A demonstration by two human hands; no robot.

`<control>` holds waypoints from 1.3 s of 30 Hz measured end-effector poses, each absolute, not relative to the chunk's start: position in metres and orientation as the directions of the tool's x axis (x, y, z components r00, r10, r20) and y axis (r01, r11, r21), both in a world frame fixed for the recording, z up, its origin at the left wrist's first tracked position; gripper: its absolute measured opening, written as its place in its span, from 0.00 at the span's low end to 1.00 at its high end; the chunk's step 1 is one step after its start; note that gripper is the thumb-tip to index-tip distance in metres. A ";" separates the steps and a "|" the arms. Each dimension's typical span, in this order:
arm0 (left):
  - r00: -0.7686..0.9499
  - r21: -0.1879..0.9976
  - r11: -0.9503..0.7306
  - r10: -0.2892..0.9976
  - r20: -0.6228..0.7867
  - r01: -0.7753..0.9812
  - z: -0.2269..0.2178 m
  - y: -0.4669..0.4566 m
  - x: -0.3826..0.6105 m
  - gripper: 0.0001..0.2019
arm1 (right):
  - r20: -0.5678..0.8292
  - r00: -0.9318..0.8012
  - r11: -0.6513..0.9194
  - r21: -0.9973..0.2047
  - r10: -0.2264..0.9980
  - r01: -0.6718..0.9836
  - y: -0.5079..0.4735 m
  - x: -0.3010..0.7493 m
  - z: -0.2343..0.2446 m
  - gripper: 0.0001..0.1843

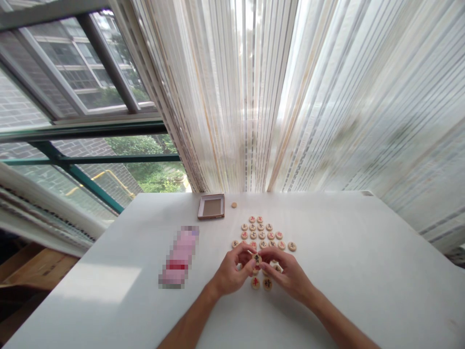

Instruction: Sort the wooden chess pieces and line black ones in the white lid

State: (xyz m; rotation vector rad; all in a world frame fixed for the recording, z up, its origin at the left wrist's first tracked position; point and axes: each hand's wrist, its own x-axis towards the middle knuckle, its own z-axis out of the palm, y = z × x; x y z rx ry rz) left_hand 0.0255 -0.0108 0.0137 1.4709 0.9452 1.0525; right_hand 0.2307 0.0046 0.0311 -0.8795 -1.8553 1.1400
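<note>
My left hand (234, 266) and my right hand (286, 269) meet over the table, fingertips closed around one round wooden xiangqi piece (257, 259) with a black character. Rows of similar pieces lie flat beyond and beneath the hands, some marked red, some black. At the far end of this group is a row of two, with a red-marked piece (252, 219) on its left. Closest to me lie a red-marked piece (255, 282) and a black-marked piece (267, 283), side by side. My fingers partly cover the pieces in between.
An open shallow box (211, 207) stands near the table's back edge, with a lone piece (234, 205) to its right. A pink pixelated item (179, 257) lies left of my hands. Behind the white table (345, 252) hang striped curtains (290, 97), beside a window on the left.
</note>
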 end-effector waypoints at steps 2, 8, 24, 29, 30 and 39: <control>0.282 0.990 -0.137 0.951 0.122 0.032 0.013 -0.011 0.027 0.14 | 0.267 -0.465 0.379 -0.911 0.844 0.164 0.003 0.231 0.032 0.12; 0.220 0.992 -0.117 0.970 0.103 0.052 0.013 -0.012 0.033 0.13 | 0.300 -0.484 0.431 -0.883 0.822 0.186 0.001 0.229 0.029 0.09; 0.248 0.975 -0.203 0.953 0.176 0.091 0.015 -0.014 0.029 0.14 | 0.338 -0.402 0.450 -0.865 0.851 0.225 0.004 0.227 0.025 0.12; 0.266 0.953 -0.272 0.936 0.231 0.132 0.014 -0.014 0.029 0.15 | 0.336 -0.368 0.440 -0.863 0.867 0.248 0.007 0.228 0.019 0.13; 0.262 0.950 -0.278 0.936 0.235 0.141 0.013 -0.014 0.029 0.15 | 0.334 -0.367 0.438 -0.864 0.868 0.250 0.007 0.228 0.019 0.13; 0.242 0.924 -0.323 0.931 0.272 0.205 0.010 -0.012 0.028 0.14 | 0.337 -0.351 0.431 -0.871 0.874 0.236 0.007 0.229 0.020 0.12</control>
